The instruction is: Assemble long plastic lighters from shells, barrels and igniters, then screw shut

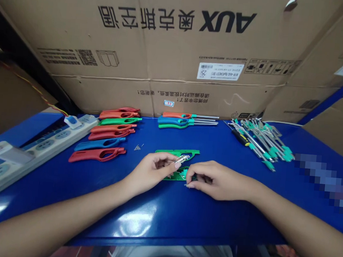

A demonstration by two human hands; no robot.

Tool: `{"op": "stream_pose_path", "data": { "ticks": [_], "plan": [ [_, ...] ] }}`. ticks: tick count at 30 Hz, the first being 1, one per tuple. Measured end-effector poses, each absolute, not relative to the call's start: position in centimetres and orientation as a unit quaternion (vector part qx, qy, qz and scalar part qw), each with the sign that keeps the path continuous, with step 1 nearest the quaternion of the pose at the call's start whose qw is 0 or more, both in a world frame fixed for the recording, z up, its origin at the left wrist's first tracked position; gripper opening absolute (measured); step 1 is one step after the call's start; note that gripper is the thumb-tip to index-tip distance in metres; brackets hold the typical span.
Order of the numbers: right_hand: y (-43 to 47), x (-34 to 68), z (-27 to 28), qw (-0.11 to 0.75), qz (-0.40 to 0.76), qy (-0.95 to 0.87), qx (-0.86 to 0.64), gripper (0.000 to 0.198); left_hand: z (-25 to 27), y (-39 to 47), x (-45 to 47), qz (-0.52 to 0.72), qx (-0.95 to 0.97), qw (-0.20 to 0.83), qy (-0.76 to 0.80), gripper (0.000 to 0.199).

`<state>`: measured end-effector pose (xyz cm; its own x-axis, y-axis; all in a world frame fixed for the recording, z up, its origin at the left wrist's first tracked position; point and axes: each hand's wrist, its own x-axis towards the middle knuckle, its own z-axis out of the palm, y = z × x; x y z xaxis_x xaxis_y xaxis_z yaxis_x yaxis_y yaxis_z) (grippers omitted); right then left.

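My left hand (158,167) is closed around a small clear lighter fuel tank (182,159) with a metal tip, held above the table. Below it lies a green lighter handle half (172,178) with a teal piece (183,172) inside. My right hand (211,180) has its fingers curled in a pinch at the right end of that half, beside the teal piece; what is between the fingertips is hidden. Just behind, a second green handle half (191,152) lies on the table, partly covered by my left hand.
Several coloured handle shells (98,154) lie at left, near small screws (138,147) and a power strip (42,150). Assembled lighters (186,122) lie at the back. On the right are metal lighter rods (265,142) and a screwdriver (240,137). A cardboard wall (152,67) stands behind.
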<state>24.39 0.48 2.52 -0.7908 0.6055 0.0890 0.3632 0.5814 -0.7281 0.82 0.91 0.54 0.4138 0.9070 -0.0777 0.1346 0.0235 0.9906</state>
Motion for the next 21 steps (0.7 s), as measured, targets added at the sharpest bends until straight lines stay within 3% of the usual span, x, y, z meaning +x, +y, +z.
{"op": "stream_pose_path", "data": {
  "ticks": [7, 21],
  "plan": [
    [2.1, 24.9, 0.7, 0.172, 0.58, -0.718, -0.343, 0.029, 0.7, 0.8, 0.8, 0.328, 0.641, 0.547, 0.427, 0.033],
    [2.8, 25.2, 0.2, 0.24, 0.607, -0.679, -0.337, 0.043, 1.1, 0.3, 1.1, 0.314, 0.658, 0.544, 0.415, 0.031]
  ]
}}
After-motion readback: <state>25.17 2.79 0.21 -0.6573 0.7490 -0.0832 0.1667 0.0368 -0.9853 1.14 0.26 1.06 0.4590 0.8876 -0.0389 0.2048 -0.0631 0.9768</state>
